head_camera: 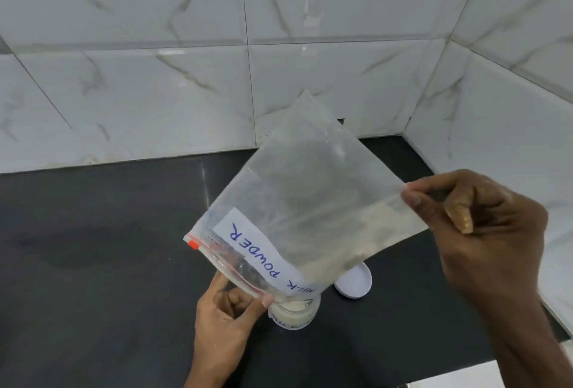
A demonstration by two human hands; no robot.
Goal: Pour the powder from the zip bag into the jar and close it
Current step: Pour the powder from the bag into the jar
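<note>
Hands point(483, 232) tip zip bag point(297, 201) over jar point(294, 313).

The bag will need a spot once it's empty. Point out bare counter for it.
The black counter lies bare left of the jar, back to the tiled wall. A smaller patch sits behind the white lid toward the corner. Crowded: around the jar, where the left hand, right hand and bag meet.
</note>
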